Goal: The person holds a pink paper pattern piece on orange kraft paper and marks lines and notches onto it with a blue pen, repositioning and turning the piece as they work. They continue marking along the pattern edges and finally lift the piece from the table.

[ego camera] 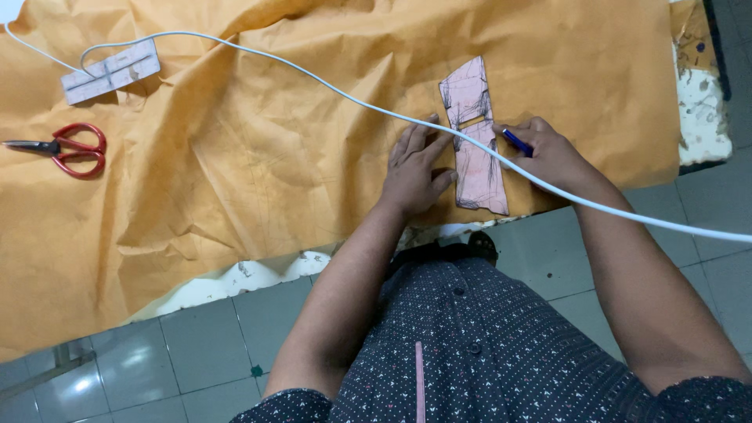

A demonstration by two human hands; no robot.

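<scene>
Left hand (415, 168) flat, fingers spread, pinning pink cardboard template (475, 141) on brown paper (258, 149); right hand (548, 153) grips blue pen (517, 142), tip apparently at template edge.

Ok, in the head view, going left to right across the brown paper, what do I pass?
Red-handled scissors → pale slotted template → left hand, flat on the paper → pink cardboard pattern → blue pen → right hand, which holds the pen at the pattern's edge.
</scene>
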